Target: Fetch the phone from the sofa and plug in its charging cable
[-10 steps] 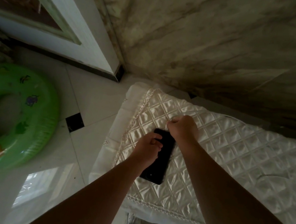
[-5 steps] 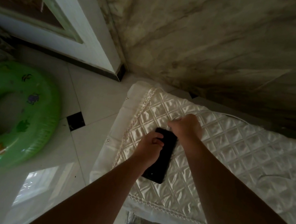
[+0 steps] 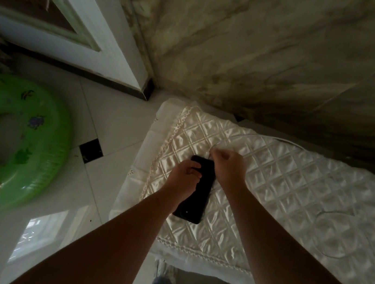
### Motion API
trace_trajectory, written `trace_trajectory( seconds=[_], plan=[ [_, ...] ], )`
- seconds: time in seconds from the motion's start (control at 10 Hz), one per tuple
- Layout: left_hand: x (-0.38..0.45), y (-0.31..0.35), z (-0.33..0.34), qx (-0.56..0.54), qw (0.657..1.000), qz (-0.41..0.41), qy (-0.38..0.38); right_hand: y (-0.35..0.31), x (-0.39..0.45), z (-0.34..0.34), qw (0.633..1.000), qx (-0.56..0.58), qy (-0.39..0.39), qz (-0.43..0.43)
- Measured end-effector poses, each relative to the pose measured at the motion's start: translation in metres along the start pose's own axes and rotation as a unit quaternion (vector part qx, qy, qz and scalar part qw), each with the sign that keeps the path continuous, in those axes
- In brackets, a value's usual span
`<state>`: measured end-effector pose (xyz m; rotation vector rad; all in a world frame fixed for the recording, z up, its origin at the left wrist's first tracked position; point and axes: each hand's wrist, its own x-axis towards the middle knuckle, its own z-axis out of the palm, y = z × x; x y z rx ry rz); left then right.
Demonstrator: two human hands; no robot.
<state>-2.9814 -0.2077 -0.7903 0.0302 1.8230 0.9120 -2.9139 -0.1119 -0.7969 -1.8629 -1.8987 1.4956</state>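
The left hand [image 3: 184, 178] is closed round the dark phone [image 3: 198, 192], flat on the quilted sofa cover [image 3: 295, 194]; the right hand [image 3: 228, 161] pinches the white cable [image 3: 243, 136] plug at its top edge (seated? I can't tell). Fetching looks done; plugging nearly.

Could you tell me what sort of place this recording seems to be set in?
Most likely a room in a home. A cream quilted satin cover lies over a piece of furniture beside a marbled wall, the floor is glossy white tile, and a green inflatable swim ring sits by a white door frame.
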Motion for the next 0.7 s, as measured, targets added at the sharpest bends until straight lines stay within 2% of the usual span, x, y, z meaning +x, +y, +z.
trace_trajectory(
  seconds=[0.2,0.3,0.4,0.5,0.6,0.7],
  plan=[
    [-0.015,0.019,-0.006,-0.07,0.994,-0.07,-0.041,-0.002,-0.019,-0.011,0.998,0.043,-0.049,-0.006],
    [-0.026,0.032,-0.008,-0.069,0.989,-0.112,-0.068,-0.003,-0.031,-0.021,0.989,0.13,-0.067,0.028],
    [-0.036,0.043,-0.014,-0.079,0.99,-0.101,-0.063,-0.009,-0.045,-0.029,0.983,0.172,-0.05,0.029],
    [-0.053,0.051,-0.024,-0.095,0.993,-0.048,-0.047,-0.027,-0.064,-0.037,0.979,0.202,-0.019,0.037],
    [-0.076,0.062,-0.03,-0.118,0.992,0.016,-0.029,-0.042,-0.086,-0.05,0.965,0.257,-0.024,0.046],
    [-0.102,0.079,-0.035,-0.164,0.985,0.05,-0.024,-0.058,-0.111,-0.068,0.936,0.34,-0.056,0.079]
  ],
)
